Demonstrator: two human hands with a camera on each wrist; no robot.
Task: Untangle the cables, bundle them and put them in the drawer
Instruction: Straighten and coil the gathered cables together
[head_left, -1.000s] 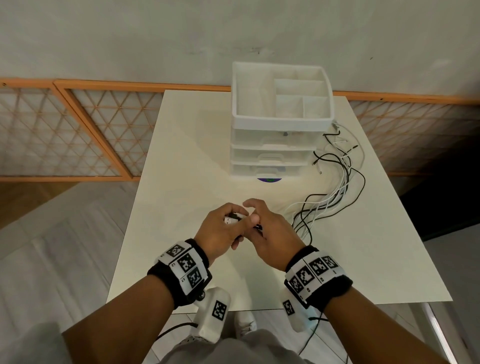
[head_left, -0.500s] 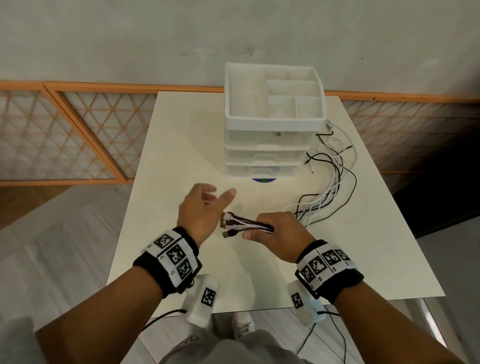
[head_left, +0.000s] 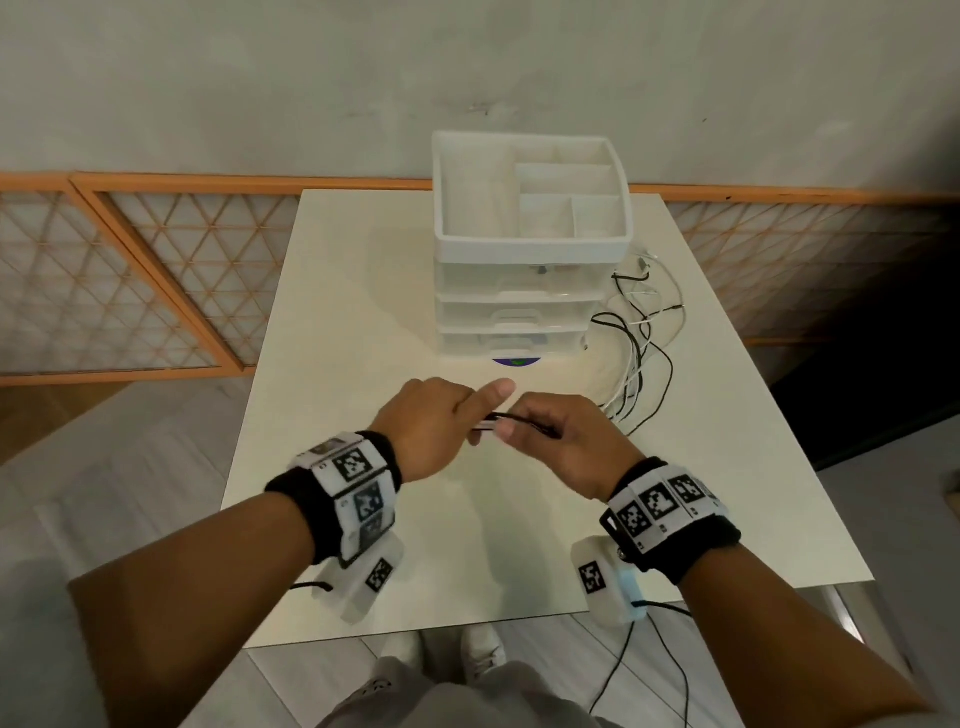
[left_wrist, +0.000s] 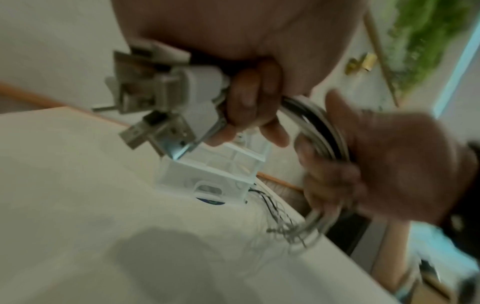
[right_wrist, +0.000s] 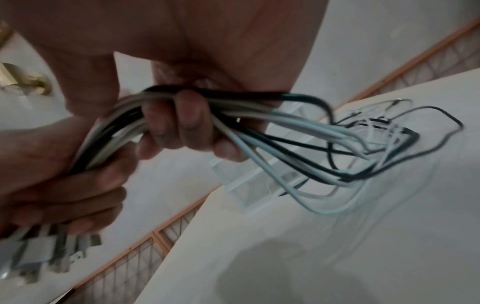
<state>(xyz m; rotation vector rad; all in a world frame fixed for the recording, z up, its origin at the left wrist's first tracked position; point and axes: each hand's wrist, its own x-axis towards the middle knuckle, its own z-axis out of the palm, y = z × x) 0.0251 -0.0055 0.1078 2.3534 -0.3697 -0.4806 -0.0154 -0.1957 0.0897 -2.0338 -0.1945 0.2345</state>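
Several black and white cables (head_left: 636, 366) trail across the white table (head_left: 363, 291) to the right of the drawer unit (head_left: 519, 312). Their gathered ends form a bundle (right_wrist: 161, 115) held above the table's middle. My left hand (head_left: 441, 421) grips the plug end, with USB plugs (left_wrist: 161, 98) sticking out past its fingers. Just to the right, my right hand (head_left: 561, 441) curls round the same cable bundle (left_wrist: 319, 123). All the drawers look closed. The far plug ends (head_left: 644, 262) lie beside the unit.
The white unit carries an open tray with compartments (head_left: 535, 202) on top. A dark round sticker (head_left: 514, 362) lies at its base. An orange lattice screen (head_left: 130, 280) stands behind the table on the left. A camera lead (head_left: 618, 670) hangs below my right wrist.
My left hand let go of the plug ends and swung left with fingers spread, then came back and gripped the bundle again beside my right hand. The right hand kept its hold throughout.
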